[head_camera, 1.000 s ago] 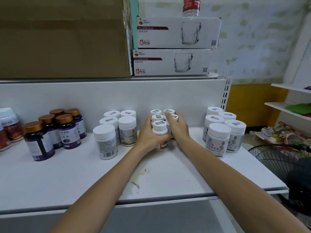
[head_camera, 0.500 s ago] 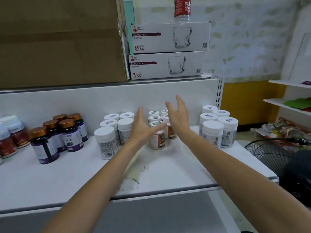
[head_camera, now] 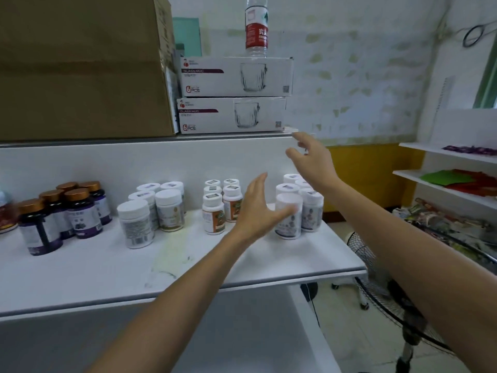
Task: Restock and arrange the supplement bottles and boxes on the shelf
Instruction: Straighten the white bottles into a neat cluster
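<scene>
Several groups of supplement bottles stand on the white shelf [head_camera: 188, 273]. Small white bottles with orange labels [head_camera: 215, 214] sit mid-shelf. To their right is a cluster of bigger white bottles [head_camera: 312, 211]. My left hand [head_camera: 258, 208] hovers open between these two groups, fingers spread, its fingertips in front of the front bottle of the right cluster [head_camera: 289, 227]. My right hand [head_camera: 314, 162] is raised open above that right cluster and holds nothing. More white bottles [head_camera: 150, 211] and dark purple bottles with gold caps [head_camera: 64, 214] stand further left.
Above, a large cardboard box [head_camera: 80, 71] and two stacked glass-mug boxes [head_camera: 234, 95] with a water bottle [head_camera: 256, 28] on top. A floor fan [head_camera: 390, 292] stands right of the shelf end. White side shelves [head_camera: 451, 184] hold packets.
Both hands let go of the orange-label bottles and moved right; the left now reaches the right-hand cluster, the right hand lifted above it. The view swung right.
</scene>
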Action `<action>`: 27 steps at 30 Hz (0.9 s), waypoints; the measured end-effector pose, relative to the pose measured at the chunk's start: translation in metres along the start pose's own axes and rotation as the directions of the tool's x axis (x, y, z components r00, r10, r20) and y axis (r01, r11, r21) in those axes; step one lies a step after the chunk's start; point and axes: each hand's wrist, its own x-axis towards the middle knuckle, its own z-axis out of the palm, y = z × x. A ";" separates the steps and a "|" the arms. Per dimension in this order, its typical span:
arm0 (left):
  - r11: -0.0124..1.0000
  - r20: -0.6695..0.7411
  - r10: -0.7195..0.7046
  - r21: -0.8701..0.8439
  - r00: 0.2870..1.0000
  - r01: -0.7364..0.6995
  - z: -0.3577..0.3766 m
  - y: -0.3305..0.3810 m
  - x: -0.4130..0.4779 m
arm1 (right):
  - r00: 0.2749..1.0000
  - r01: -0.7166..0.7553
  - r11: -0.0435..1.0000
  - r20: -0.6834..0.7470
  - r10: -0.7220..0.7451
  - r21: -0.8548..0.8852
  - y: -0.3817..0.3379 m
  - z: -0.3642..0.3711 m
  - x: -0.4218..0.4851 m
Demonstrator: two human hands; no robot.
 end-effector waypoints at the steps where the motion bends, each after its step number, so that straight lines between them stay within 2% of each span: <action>1: 0.999 0.016 -0.042 -0.014 0.999 0.042 0.011 0.000 0.000 | 0.999 -0.044 0.999 -0.008 0.043 -0.008 0.012 -0.006 -0.004; 5: 0.986 0.005 -0.157 -0.053 0.988 0.157 0.043 -0.007 0.006 | 0.984 -0.179 0.984 0.011 0.179 0.019 0.051 -0.019 -0.019; 9: 0.971 -0.152 -0.215 -0.136 0.965 0.195 0.056 -0.019 0.013 | 0.948 -0.291 0.956 0.147 0.282 0.044 0.077 -0.017 -0.021; 12: 0.969 -0.183 -0.241 -0.108 0.953 0.224 0.056 -0.026 0.024 | 0.913 -0.380 0.913 0.220 0.344 0.147 0.087 -0.008 -0.017; 15: 0.973 -0.192 -0.231 -0.074 0.954 0.221 0.058 -0.032 0.037 | 0.905 -0.403 0.884 0.245 0.347 0.238 0.094 0.004 -0.014; 20: 0.966 -0.253 -0.258 -0.069 0.932 0.249 0.061 -0.046 0.060 | 0.887 -0.461 0.830 0.207 0.414 0.315 0.106 0.019 -0.007; 27: 0.952 -0.265 -0.307 -0.083 0.914 0.296 0.065 -0.050 0.079 | 0.906 -0.424 0.826 0.183 0.382 0.371 0.110 0.027 -0.005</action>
